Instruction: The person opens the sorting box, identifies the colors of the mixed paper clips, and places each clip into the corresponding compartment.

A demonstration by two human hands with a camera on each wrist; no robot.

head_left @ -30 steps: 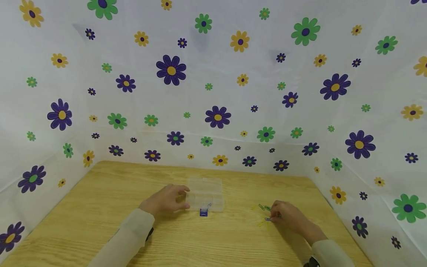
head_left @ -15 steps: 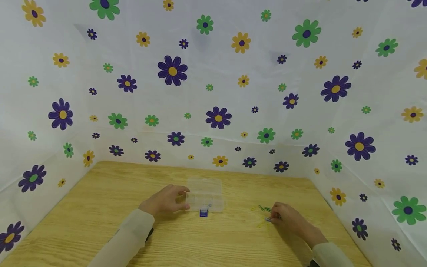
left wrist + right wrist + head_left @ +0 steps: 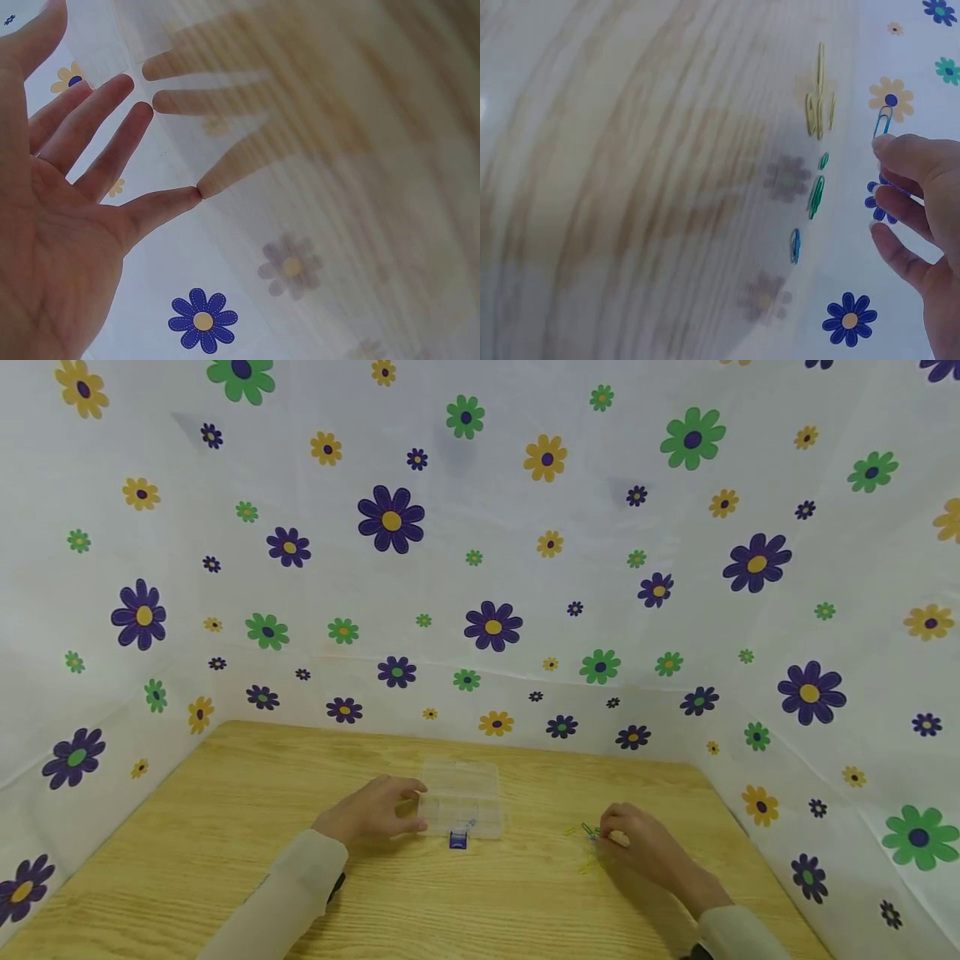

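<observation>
Wood-grain table (image 3: 375,902), clear box (image 3: 461,789), apparently divided, loose coloured paper clips (image 3: 817,197)

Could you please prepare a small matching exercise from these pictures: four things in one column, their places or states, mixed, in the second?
Column one
1. Person's bare left hand
2. Person's bare right hand
3. Clear plastic rectangular box
4. Thin yellow wire paper clips

Column two
A. Lying beside green wire paper clips
B. With a small blue piece at its front edge
C. Spread open at the box's left side
D. Pinching a light-blue wire paper clip

Right pairs: 1-C; 2-D; 3-B; 4-A
</observation>
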